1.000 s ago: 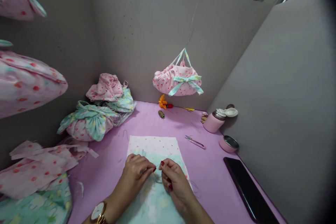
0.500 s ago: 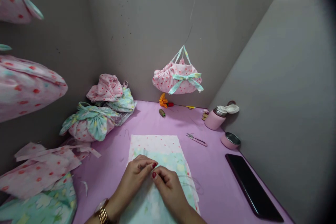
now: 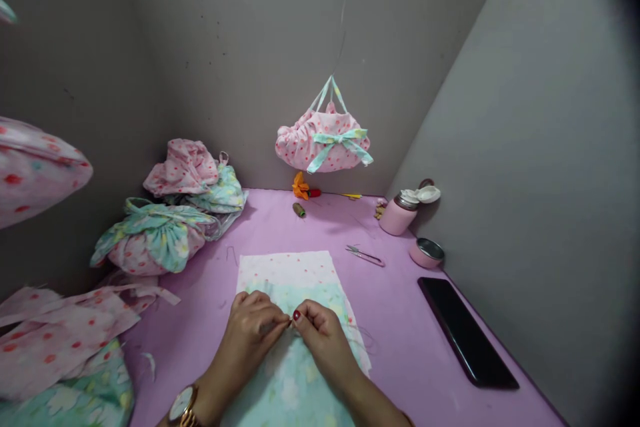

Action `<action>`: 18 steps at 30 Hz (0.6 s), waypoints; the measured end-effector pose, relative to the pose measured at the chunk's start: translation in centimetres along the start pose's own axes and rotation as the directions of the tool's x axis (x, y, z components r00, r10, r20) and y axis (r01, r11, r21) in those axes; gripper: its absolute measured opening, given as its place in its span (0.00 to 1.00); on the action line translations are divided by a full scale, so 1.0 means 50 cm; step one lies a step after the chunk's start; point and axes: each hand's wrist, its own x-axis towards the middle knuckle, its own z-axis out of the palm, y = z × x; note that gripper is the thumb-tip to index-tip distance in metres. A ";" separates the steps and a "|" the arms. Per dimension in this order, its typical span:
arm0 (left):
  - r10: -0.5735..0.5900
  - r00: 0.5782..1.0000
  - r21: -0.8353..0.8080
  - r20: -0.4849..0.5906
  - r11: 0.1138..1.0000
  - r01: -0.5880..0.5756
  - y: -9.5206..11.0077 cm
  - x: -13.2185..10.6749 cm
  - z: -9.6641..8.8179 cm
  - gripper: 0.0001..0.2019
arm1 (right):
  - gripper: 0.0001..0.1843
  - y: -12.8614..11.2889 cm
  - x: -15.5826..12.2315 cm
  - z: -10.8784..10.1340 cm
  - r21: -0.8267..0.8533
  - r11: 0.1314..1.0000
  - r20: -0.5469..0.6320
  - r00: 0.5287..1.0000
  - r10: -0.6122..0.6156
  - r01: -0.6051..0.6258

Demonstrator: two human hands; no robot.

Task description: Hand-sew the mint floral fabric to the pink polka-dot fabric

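Observation:
A rectangle of pink-dotted and mint floral fabric (image 3: 290, 271) lies flat on the purple table (image 3: 400, 320) in front of me. My left hand (image 3: 255, 330), with a gold watch on its wrist, and my right hand (image 3: 320, 337) rest on the cloth with fingertips pinched together where they meet. Both pinch something very small, possibly a needle or thread, too fine to name. Thin loose thread (image 3: 367, 340) trails off the fabric's right edge.
Small snips (image 3: 365, 255) lie right of the fabric. A pink flask (image 3: 400, 213), its cup (image 3: 426, 252) and a black phone (image 3: 465, 332) line the right wall. Finished fabric bags (image 3: 155, 240) pile at left; one bag (image 3: 323, 140) hangs at the back. Thread spool (image 3: 299, 209) near the wall.
My hands have stayed pinched together on the fabric; the right hand shifted slightly left toward the left hand. The view moved a little to the right and down.

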 end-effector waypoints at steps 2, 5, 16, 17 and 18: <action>-0.049 0.999 -0.035 0.008 0.998 0.049 -0.001 0.000 -0.002 0.06 | 0.15 0.001 0.001 0.000 -0.012 1.000 -0.006 1.000 -0.003 0.003; -0.137 0.990 -0.129 0.018 0.982 0.139 0.000 0.000 -0.003 0.09 | 0.15 0.005 0.004 0.000 -0.036 0.999 -0.014 1.000 -0.008 0.008; -0.453 0.880 -0.875 0.139 0.361 0.324 0.014 0.004 0.034 0.12 | 0.18 0.040 0.011 -0.002 0.041 0.987 0.030 0.988 0.153 -0.154; -0.466 0.870 -0.883 0.161 0.327 0.338 0.010 0.004 0.036 0.13 | 0.19 0.041 0.011 0.000 0.054 0.982 0.030 0.984 0.178 -0.180; -0.476 0.863 -0.885 0.171 0.312 0.347 0.006 0.003 0.037 0.13 | 0.20 0.042 0.011 0.002 0.073 0.976 0.027 0.978 0.206 -0.207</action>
